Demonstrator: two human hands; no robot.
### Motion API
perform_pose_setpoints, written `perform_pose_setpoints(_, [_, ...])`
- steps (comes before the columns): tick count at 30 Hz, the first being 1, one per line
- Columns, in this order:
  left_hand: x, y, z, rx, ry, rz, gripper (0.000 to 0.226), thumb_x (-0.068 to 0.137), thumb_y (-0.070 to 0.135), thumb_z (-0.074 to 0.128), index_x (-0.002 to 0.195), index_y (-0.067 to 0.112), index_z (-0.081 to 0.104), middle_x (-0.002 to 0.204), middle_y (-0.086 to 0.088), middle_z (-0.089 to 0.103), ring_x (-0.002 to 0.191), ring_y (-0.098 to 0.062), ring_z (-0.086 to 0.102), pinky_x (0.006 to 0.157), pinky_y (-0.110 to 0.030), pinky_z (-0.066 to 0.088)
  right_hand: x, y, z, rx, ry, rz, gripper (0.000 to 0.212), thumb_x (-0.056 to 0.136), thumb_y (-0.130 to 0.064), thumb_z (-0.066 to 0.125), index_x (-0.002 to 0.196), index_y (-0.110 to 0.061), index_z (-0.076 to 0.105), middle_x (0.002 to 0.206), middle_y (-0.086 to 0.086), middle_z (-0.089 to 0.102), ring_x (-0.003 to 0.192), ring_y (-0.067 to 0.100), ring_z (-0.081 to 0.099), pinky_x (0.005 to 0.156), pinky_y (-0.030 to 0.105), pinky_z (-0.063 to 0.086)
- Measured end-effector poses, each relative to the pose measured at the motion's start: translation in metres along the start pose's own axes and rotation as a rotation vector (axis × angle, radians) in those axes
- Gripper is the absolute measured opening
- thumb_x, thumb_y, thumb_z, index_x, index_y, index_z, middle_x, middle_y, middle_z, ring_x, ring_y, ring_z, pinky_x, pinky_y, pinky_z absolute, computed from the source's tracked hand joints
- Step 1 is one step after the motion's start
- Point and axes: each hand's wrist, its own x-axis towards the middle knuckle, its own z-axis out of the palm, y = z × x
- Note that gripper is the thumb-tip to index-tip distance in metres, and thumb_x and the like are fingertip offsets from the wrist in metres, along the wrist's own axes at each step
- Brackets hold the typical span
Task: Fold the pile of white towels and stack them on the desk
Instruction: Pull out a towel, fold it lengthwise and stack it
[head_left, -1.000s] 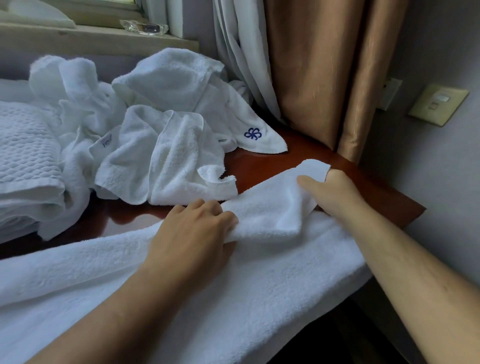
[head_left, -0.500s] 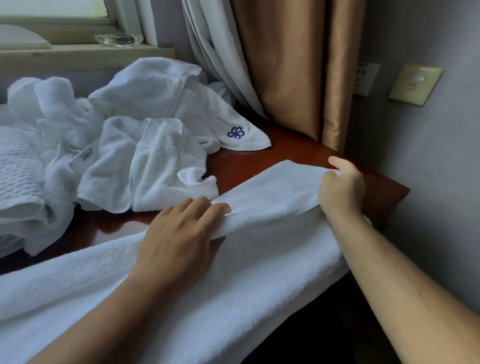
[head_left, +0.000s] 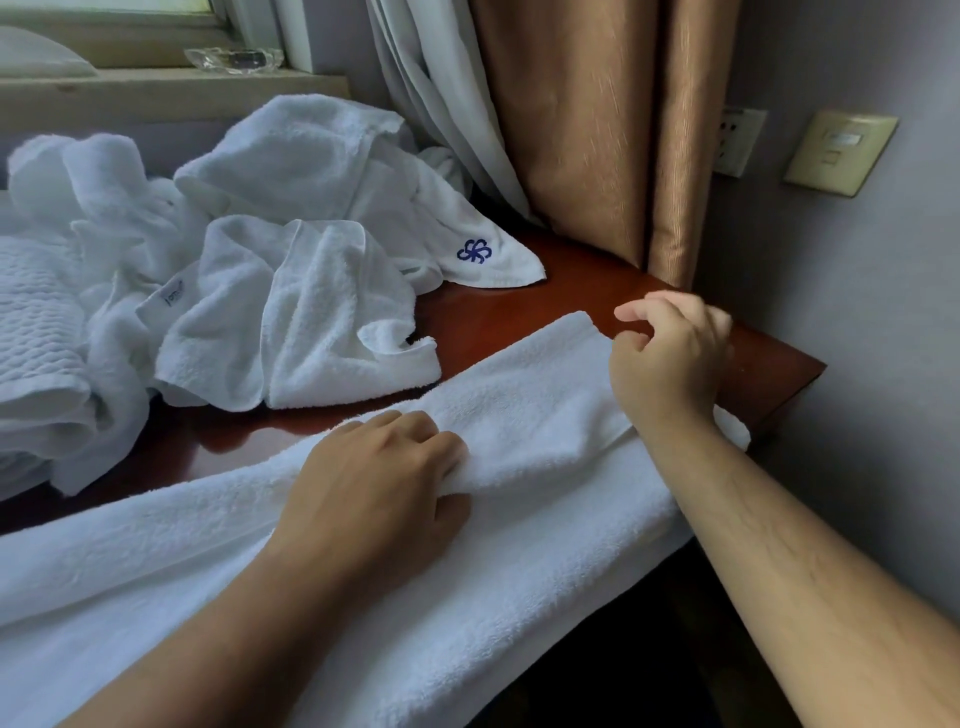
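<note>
Now, the towel in hand (head_left: 519, 551) lies along the near edge of the desk (head_left: 524, 312). Its long axis runs from near left up to far right, and its near side droops over the edge.

The left hand (head_left: 374, 488) sits about midway along that line, fingers curled round a raised ridge of cloth, gripping it firmly. The right hand (head_left: 670, 364) is out at the far right end, its wrist over the cloth, just beside the towel's far corner (head_left: 576, 332). Its finger and thumb are loosely curled with bare wood showing between them, so it looks to be holding nothing, though the hand is blurred.

So the right hand owns the far end and the left owns the middle. Any lengthwise fold would likely bring that far corner back along the axis toward the left hand's grip.

The unfolded pile (head_left: 291, 312) waits at the far left, nearer the left hand and well apart from the right.
</note>
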Motion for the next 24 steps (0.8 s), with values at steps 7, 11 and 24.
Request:
perform_pose_setpoints(7, [0.002,0.0,0.005,0.037,-0.009,-0.008,0.033,0.075,0.047,0.049,0.094,0.03,0.07,0.089,0.009,0.064,0.085,-0.019,0.062,0.069,-0.035,0.05,-0.011,-0.041,0.008,0.057,-0.717,-0.233,0.037,0.1,-0.028,0.046,0.13,-0.017,0.066,0.143,0.007,0.055,0.136,0.026,0.045,0.109,0.031,0.034])
perform_pose_setpoints(11, [0.001,-0.002,0.008,0.068,0.07,-0.014,0.033,0.075,0.043,0.064,0.103,0.026,0.068,0.095,0.006,0.066,0.086,-0.023,0.063,0.07,-0.037,0.049,-0.019,-0.043,0.024,-0.277,-0.943,-0.189,0.065,0.104,-0.058,0.016,0.162,-0.029,0.011,0.171,-0.001,-0.002,0.156,0.026,-0.007,0.124,0.049,-0.002])
perform_pose_setpoints(24, [-0.003,-0.026,0.009,0.09,0.161,-0.285,0.038,0.093,0.024,0.057,0.13,0.028,0.052,0.115,0.003,0.062,0.096,-0.024,0.06,0.062,-0.033,0.035,-0.003,-0.022,0.033,-0.439,-0.906,-0.072,0.075,0.099,-0.068,0.009,0.162,-0.029,-0.003,0.17,-0.001,-0.013,0.155,0.029,-0.014,0.124,0.052,-0.007])
